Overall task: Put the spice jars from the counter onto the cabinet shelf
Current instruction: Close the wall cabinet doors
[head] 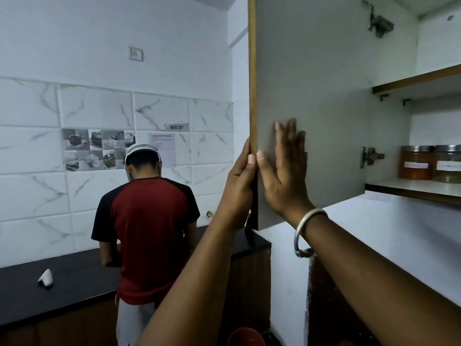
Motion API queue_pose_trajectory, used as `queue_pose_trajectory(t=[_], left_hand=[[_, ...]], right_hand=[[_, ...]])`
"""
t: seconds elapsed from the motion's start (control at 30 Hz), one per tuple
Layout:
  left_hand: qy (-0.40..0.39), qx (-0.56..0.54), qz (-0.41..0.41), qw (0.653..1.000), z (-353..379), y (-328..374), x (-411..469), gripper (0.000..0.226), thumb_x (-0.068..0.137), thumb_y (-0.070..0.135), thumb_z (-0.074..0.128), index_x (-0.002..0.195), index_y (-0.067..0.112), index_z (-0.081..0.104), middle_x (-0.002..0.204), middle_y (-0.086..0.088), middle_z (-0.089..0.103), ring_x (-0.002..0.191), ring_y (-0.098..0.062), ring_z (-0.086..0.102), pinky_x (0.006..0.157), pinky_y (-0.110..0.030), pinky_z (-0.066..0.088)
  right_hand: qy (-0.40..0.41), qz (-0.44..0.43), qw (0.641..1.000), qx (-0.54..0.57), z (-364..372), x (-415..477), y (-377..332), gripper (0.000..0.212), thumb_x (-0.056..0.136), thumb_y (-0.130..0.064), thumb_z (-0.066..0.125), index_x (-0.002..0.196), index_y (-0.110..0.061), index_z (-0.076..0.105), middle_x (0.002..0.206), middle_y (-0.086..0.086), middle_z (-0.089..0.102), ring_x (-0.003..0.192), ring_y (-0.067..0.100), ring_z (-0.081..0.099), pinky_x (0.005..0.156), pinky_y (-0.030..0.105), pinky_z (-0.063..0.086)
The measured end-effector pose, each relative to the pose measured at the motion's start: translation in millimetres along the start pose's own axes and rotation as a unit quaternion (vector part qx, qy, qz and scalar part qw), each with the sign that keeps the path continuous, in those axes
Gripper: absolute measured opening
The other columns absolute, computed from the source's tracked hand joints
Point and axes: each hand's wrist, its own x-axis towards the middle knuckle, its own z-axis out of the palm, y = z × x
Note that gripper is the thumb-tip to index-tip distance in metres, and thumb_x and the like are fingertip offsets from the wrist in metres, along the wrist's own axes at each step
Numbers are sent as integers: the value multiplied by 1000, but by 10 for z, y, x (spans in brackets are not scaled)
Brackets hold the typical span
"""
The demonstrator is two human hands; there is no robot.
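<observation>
Spice jars point(431, 163): two in view, steel lids, side by side and touching or nearly so, upright on the lower cabinet shelf point(409, 189) at far right. The left one has orange contents; the right one is paler and cut by the frame edge. Both sit at the shelf's left end, just beside the lower hinge point(371, 156). The upper shelf point(419, 80) is seen from below, so I can't tell what's on it.

Cabinet door point(324, 83) stands open, swung out toward the camera. Both hands are on it and neither carries a jar. Left hand point(240, 179) grips the door's free edge, thumb on the near side and fingers wrapped behind. Right hand point(283, 168) is flat on the inner face, fingers straight and spread, just right of the left thumb. There's a metal bangle point(310, 229) on that wrist.

Progress, my read: at least two jars are shelved. No jars are visible on the stretch of dark table point(62, 295) in view at left; only a small white object point(45, 278) lies there. The rest of the table is behind the arms or out of frame, so I can't confirm none are left. With both hands on the door and nothing held, this looks like door handling, not placing. Whether it's opening or closing I can't say from this.

Also in frame: another person point(147, 233) in a red and black shirt, back turned, at the table's far end. A round red thing point(245, 337) sits at the bottom edge; I can't identify it.
</observation>
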Motion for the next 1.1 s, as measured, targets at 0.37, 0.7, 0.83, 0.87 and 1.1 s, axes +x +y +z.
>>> queue_pose_trajectory(t=[0.37,0.7,0.83,0.87,1.1], left_hand=[[-165,-9,79,983,1414,92,-368,68,97,35,55,156,2,42,158,-18,50,149,-35,45,121,-55,39],[-153,210,235,937,3652,-252,-491,84,91,76,38,157,59,-11,173,5,-26,159,-39,-21,105,-89,-3],[-125,302,216,920,4310,-372,-499,87,91,77,36,160,52,-9,174,-8,-21,158,-47,-17,103,-92,7],[-123,316,211,917,4413,-415,-485,87,92,77,36,161,50,-9,174,-10,-21,158,-48,-17,103,-92,8],[-138,369,185,900,4880,-621,-346,90,92,81,36,163,46,-6,172,-16,-23,155,-52,-21,101,-93,1]], right_hand=[[7,-1,946,323,-1564,-292,136,67,98,-25,45,158,-3,25,157,16,40,146,33,39,122,62,26],[160,140,977,4,-3706,-222,308,13,100,-21,64,105,-25,76,99,-6,80,94,13,78,73,26,62],[198,198,957,-74,-4102,-88,737,19,104,-10,56,114,-15,71,97,-8,77,91,5,75,84,26,61],[198,207,954,-87,-4154,-60,844,20,105,-10,55,117,-13,70,100,-6,77,94,6,75,88,28,60],[226,265,925,-150,-4397,124,1359,23,107,-19,49,109,-17,72,109,5,75,107,23,71,101,48,56]])
